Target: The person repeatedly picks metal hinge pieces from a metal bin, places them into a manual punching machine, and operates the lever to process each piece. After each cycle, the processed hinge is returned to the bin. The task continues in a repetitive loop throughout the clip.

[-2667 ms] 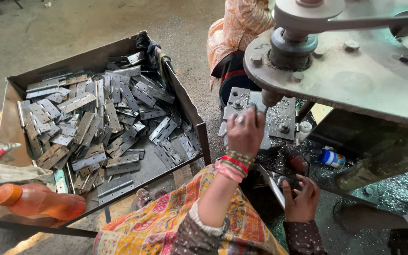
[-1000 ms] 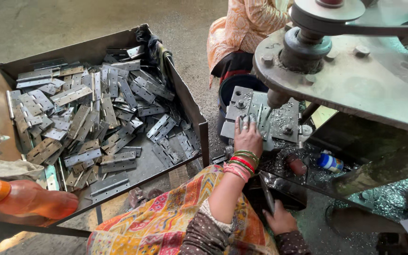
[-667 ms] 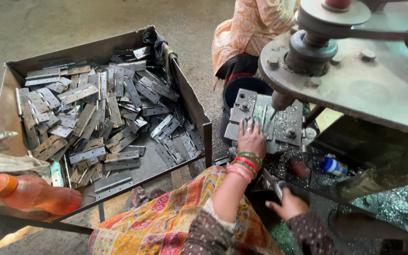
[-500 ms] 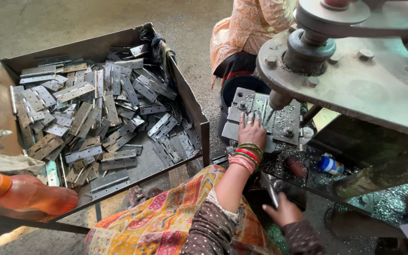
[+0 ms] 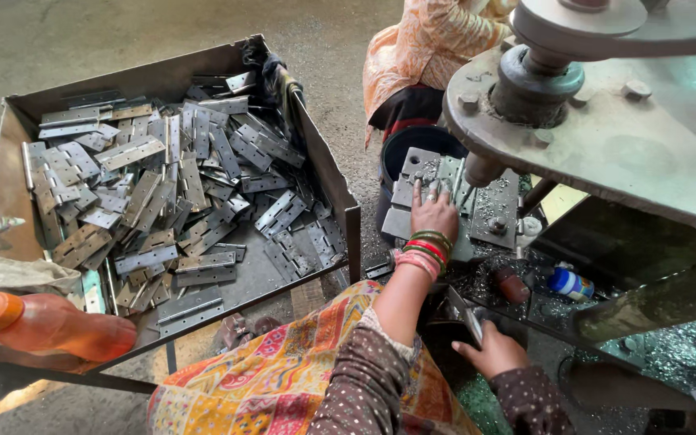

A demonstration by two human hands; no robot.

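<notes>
grey metal die plate flat under press, small metal piece tilted below

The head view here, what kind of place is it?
Most likely a small metalworking workshop. A metal tray holds a heap of grey hinge plates, the left hand rests on the die block of a heavy press, and metal swarf litters the bench.
</notes>
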